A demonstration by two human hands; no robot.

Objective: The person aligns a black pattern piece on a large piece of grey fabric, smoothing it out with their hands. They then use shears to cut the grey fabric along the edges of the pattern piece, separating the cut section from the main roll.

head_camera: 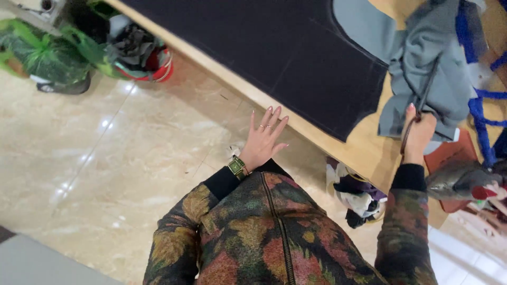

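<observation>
While your right hand [420, 132] at the right of the frame has its fingers clamped on the scissors [421, 100], whose blades lie on the grey cloth [433, 58], your left hand [264, 138] at centre rests fingers spread beside the table edge [317, 134], near the black fabric [274, 47].

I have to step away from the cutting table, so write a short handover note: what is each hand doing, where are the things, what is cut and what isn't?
Left hand: open, flat at the table edge, holding nothing.
Right hand: fingers through the scissors, blades on the grey fabric.
Dark fabric: spread flat, with a cut curved edge at its right.
Done: dark piece looks cut.
Left: how far the grey is cut cannot be told.
</observation>
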